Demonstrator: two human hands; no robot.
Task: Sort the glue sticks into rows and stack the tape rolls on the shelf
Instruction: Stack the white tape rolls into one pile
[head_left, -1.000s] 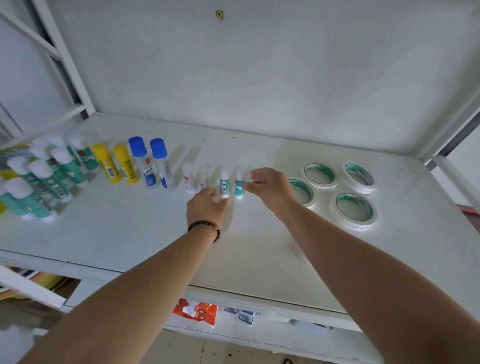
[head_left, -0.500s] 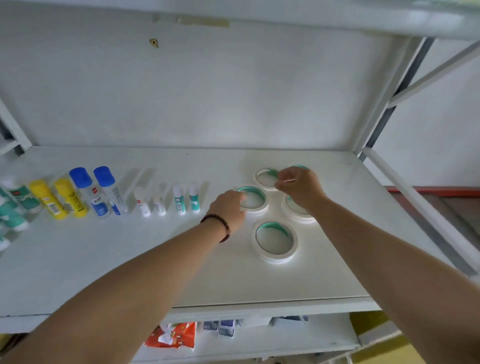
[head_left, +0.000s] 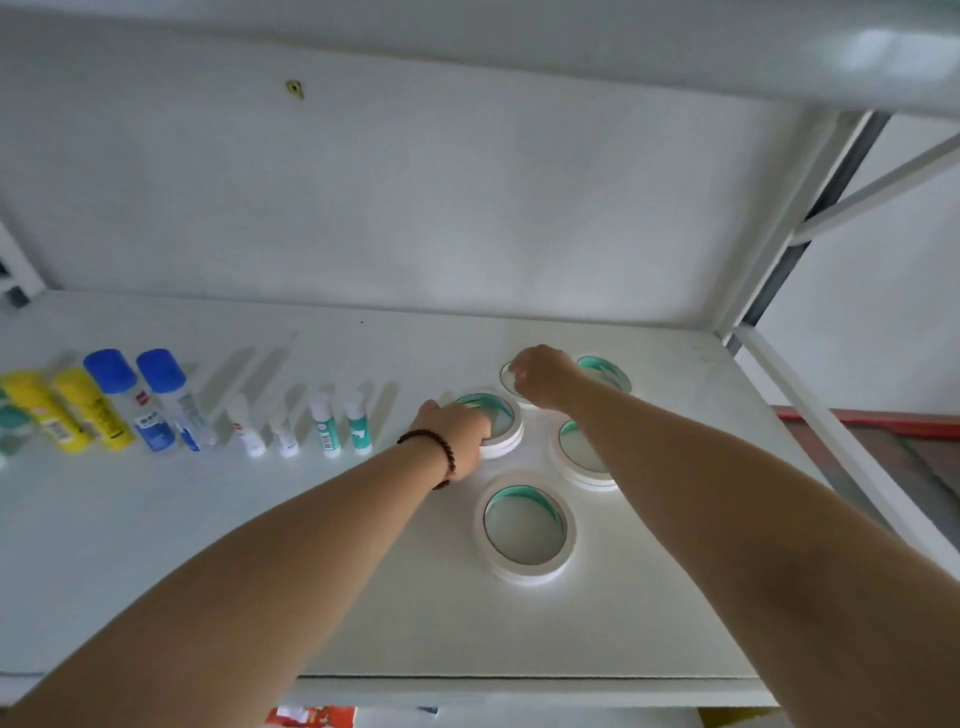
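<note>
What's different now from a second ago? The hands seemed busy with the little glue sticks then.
Both hands left the glue sticks and went right to the tape rolls. The left hand now rests on the near-left roll; the right hand reaches onto the far-left roll. Whether either has a firm grip is unclear. The glue sticks stand in their row as before, and the rolls lie flat, unstacked.

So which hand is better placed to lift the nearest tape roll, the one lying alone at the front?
Probably the left hand: it rests on a roll just behind the front tape roll, while the right hand reaches further back.
</note>
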